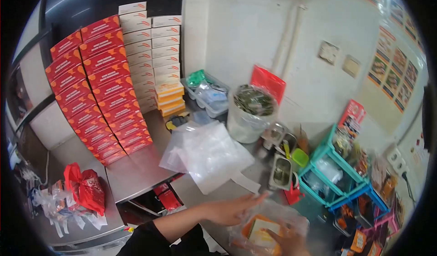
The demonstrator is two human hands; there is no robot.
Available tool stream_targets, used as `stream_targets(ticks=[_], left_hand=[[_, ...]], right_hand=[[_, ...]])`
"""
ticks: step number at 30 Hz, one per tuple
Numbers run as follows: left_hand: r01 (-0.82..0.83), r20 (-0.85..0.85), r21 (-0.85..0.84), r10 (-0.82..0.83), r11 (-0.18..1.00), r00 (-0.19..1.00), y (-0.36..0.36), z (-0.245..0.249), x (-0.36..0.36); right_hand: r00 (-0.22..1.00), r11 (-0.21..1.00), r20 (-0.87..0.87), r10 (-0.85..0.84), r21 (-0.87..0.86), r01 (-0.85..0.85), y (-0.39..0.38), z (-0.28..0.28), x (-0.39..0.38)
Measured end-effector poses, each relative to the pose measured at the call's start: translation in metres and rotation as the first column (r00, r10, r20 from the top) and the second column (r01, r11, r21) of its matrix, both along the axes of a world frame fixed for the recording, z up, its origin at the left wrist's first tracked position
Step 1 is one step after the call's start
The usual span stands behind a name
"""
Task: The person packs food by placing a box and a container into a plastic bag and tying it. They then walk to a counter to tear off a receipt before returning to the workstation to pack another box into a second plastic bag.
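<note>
A small orange box with a pale top (263, 233) lies inside a clear plastic bag (284, 210) on the steel counter, near the bottom of the view. My left hand (234, 210) reaches in from the lower left, its fingers stretched out over the bag's upper left edge. It holds nothing that I can see. At the box's right side is my right hand (289, 242), slightly blurred, with one digit lying across the pale top and the others along the side. The frame's lower edge cuts off part of this hand.
Clear plastic bags (214, 153) lie behind my hands. Stacked red boxes (107, 78) stand left, a lined bucket (250, 112) at the wall. Metal containers (281, 171) and a teal basket (325, 174) stand right. A red bag (86, 190) sits on the left counter.
</note>
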State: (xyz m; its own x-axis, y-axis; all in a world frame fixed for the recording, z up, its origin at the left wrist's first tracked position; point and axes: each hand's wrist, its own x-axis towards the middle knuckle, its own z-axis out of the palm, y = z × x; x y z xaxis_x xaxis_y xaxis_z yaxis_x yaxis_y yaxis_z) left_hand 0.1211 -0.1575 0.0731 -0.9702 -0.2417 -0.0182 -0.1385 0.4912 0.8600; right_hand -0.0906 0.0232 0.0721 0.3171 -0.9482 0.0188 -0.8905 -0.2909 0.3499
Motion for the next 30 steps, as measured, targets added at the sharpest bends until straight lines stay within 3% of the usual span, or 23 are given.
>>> stream_targets(ticks=[1,2,4,5,6,7,8,9,10,11,12,13,14,17,19,20,21,22,23,24,25,26,30], left_hand=[[0.072,-0.12,0.206,-0.048,0.976,0.992,-0.013,0.011,0.017],[0.07,-0.122,0.206,-0.046,0.976,0.991,-0.034,0.0,0.034],[-0.251,-0.161,0.027,0.252,0.968,0.954,-0.094,-0.053,0.071],[-0.539,-0.049,-0.003,0.539,0.842,0.841,-0.134,-0.104,0.094],[-0.768,0.053,-0.064,0.77,0.637,0.635,-0.168,-0.152,0.117],[-0.896,0.017,-0.119,0.903,0.428,0.43,-0.185,-0.176,0.135],[-0.967,-0.036,-0.165,0.979,0.193,0.201,-0.199,-0.194,0.147],[-0.964,-0.031,-0.16,0.975,0.213,0.221,-0.208,-0.218,0.156],[-0.874,0.015,-0.42,0.964,0.246,0.264,-0.214,-0.241,0.163],[-0.719,0.063,-0.645,0.955,0.26,0.29,-0.221,-0.257,0.165],[-0.721,0.059,-0.639,0.951,0.269,0.303,-0.222,-0.256,0.165],[-0.731,0.086,-0.579,0.918,0.362,0.386,-0.214,-0.254,0.171],[-0.728,0.11,-0.513,0.876,0.455,0.47,-0.206,-0.243,0.176],[-0.666,0.208,-0.506,0.827,0.548,0.523,-0.202,-0.213,0.196],[-0.566,0.481,-0.377,0.678,0.733,0.556,-0.226,-0.209,0.219],[-0.57,0.48,-0.38,0.682,0.729,0.552,-0.237,-0.202,0.219],[-0.72,0.274,-0.373,0.811,0.586,0.518,-0.251,-0.19,0.212],[-0.845,0.055,-0.323,0.9,0.426,0.433,-0.267,-0.179,0.204],[-0.847,0.043,-0.33,0.903,0.418,0.428,-0.282,-0.168,0.194],[-0.895,-0.026,-0.175,0.906,0.411,0.422,-0.296,-0.157,0.182],[-0.914,-0.095,-0.014,0.909,0.406,0.406,-0.313,-0.151,0.173],[-0.915,-0.101,-0.02,0.91,0.403,0.403,-0.33,-0.148,0.168],[-0.926,-0.137,0.187,0.942,0.328,0.306,-0.388,-0.184,0.163]], right_hand=[[0.833,0.962,0.486,-0.264,0.071,0.264,0.013,-0.008,-0.025],[0.835,0.962,0.484,-0.263,0.071,0.262,0.017,0.02,-0.031],[0.892,0.797,0.118,-0.437,0.51,0.323,0.022,0.107,-0.02],[0.674,0.602,0.172,-0.718,0.639,0.479,0.001,0.148,-0.002],[0.561,0.651,0.343,-0.754,0.504,0.568,0.008,0.156,-0.002],[0.584,0.713,0.411,-0.699,0.348,0.608,-0.01,0.182,0.02],[0.572,0.697,0.4,-0.716,0.354,0.624,-0.037,0.191,0.035],[0.748,0.879,0.482,-0.457,0.113,0.464,-0.065,0.192,0.045],[0.865,0.958,0.478,-0.15,-0.146,0.247,-0.095,0.187,0.053],[0.847,0.986,0.52,-0.11,-0.052,0.16,-0.132,0.17,0.054],[0.822,0.997,0.564,-0.076,0.041,0.064,-0.181,0.152,0.059],[0.728,0.99,0.674,-0.126,0.137,0.044,-0.225,0.127,0.07],[0.731,0.977,0.671,-0.124,0.212,-0.029,-0.27,0.088,0.072],[0.948,0.901,0.316,-0.024,0.418,-0.116,-0.383,-0.024,0.078],[0.866,0.935,0.5,0.003,0.307,-0.18,-0.455,-0.073,0.109],[0.777,0.959,0.629,0.032,0.2,-0.202,-0.495,-0.101,0.126],[0.671,0.974,0.738,0.075,0.089,-0.207,-0.534,-0.127,0.142],[0.652,0.984,0.756,0.057,0.069,-0.166,-0.57,-0.145,0.158],[0.628,0.991,0.777,0.042,0.046,-0.123,-0.602,-0.158,0.171],[0.627,0.991,0.777,0.055,0.033,-0.128,-0.622,-0.175,0.18],[0.739,0.991,0.666,-0.097,0.132,0.011,-0.633,-0.199,0.187],[0.81,0.963,0.528,-0.255,0.213,0.164,-0.644,-0.214,0.192],[0.826,0.919,0.465,-0.318,0.365,0.148,-0.66,-0.229,0.195]])
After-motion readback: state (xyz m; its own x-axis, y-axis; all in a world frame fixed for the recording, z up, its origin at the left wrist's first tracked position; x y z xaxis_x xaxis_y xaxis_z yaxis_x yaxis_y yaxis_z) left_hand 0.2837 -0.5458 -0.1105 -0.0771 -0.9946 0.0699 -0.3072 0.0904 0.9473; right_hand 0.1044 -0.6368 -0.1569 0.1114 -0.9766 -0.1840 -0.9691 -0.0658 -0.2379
